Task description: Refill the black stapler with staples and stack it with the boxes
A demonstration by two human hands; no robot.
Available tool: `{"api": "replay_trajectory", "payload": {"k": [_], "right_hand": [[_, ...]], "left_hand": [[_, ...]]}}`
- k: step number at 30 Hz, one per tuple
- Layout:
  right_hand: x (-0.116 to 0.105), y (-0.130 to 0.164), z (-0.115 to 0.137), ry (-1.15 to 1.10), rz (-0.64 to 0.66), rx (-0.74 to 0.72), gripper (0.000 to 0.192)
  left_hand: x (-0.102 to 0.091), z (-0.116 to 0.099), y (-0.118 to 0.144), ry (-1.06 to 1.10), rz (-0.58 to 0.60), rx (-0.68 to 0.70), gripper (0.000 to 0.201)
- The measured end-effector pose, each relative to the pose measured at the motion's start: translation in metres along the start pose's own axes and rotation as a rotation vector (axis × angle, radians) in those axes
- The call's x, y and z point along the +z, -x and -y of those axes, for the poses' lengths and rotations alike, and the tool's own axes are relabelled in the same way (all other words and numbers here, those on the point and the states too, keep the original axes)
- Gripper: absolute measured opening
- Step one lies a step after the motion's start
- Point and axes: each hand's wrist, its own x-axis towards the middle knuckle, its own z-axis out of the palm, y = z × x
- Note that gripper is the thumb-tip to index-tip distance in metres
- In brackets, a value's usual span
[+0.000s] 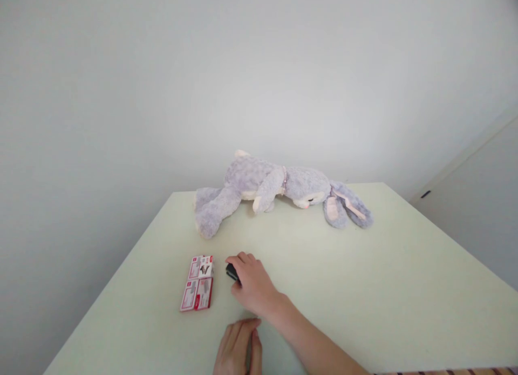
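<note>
My right hand (253,285) is closed over a black stapler (232,272) just above or on the table. Only the stapler's dark, split end sticks out past the fingers; the palm hides the rest. My left hand (238,349) rests near the bottom edge, close to the right wrist. Its fingers are loosely bent, the thumb stands apart from them, and I see nothing held there. Left of the right hand lie several small red-and-white staple boxes (196,283), packed side by side in a block.
A lilac plush rabbit (279,183) lies on its side along the far edge of the pale table (364,288), its ears pointing right. Behind it rises a plain grey wall (259,78). Striped fabric (457,371) shows at the bottom right.
</note>
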Motion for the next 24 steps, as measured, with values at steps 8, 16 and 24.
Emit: {"api": "replay_trajectory", "payload": {"k": [8,16,24], "right_hand": [[-0.047,0.060,-0.037,-0.030,-0.128,0.050,0.040],[-0.037,0.043,-0.035,-0.684,-0.516,0.165,0.013],[-0.056,0.063,-0.088,-1.154,-0.793,0.318,0.042]], "left_hand": [[0.028,-0.031,-0.038,-0.258,-0.028,0.016,0.061],[0.013,-0.028,-0.047,-0.343,0.026,-0.030,0.057],[0.005,-0.025,-0.056,-0.310,0.014,-0.048,0.056]]}}
